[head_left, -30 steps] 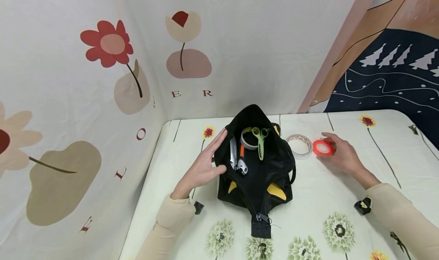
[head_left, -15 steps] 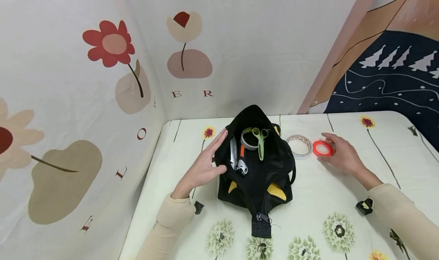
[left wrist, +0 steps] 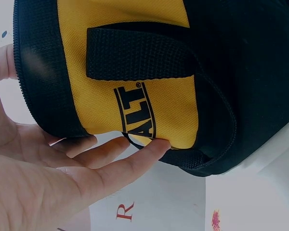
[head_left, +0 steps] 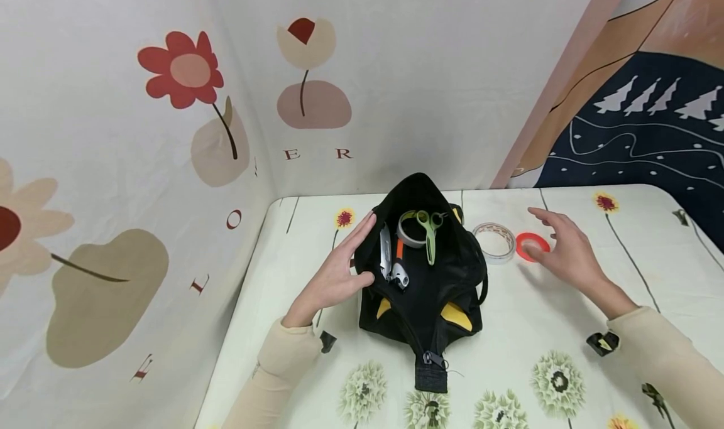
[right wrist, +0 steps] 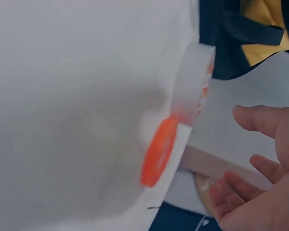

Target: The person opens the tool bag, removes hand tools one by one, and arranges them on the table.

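A black and yellow tool bag [head_left: 430, 291] stands unzipped on the table, its mouth facing me. Inside lie green-handled scissors [head_left: 430, 240], a grey tape roll [head_left: 403, 231], a silver utility knife [head_left: 385, 253] and an orange-and-grey cutter [head_left: 399, 272]. My left hand [head_left: 336, 272] rests against the bag's left side, fingers extended and thumb at the rim; its fingertips touch the yellow fabric [left wrist: 176, 115] in the left wrist view. Empty and spread, my right hand [head_left: 571, 253] hovers beside a red tape roll [head_left: 544, 243]. A clear tape roll [head_left: 494, 257] lies between that roll and the bag.
A flower-printed cloth [head_left: 509, 353] covers the table. Printed fabric hangs [head_left: 418, 90] rise behind and to the left, close to the table edges. The bag's zipper flap [head_left: 431, 379] reaches toward the front. Small black pieces lie near both wrists.
My right hand has let go of the red tape roll, its fingers spreading and lifting away. The roll stays beside the clear one. My left hand and the bag have not moved.
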A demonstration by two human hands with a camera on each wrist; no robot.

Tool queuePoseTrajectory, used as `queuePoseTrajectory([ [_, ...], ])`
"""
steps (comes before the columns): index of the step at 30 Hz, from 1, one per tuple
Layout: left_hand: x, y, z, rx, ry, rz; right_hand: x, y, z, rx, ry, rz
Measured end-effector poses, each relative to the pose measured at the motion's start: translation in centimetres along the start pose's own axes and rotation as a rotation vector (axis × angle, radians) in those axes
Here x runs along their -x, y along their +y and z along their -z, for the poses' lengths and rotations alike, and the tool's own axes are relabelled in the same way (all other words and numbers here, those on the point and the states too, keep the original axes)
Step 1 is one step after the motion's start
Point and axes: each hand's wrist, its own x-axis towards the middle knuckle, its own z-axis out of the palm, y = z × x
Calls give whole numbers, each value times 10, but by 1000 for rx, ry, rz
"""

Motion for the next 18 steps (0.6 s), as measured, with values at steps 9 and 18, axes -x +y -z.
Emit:
queuePoseTrajectory([
  [9,0,-1,1,4,5,-2,-2,-36,3,-32,121,108],
  [18,0,-1,1,2,4,-4,-2,-71,0,-105,233,227],
])
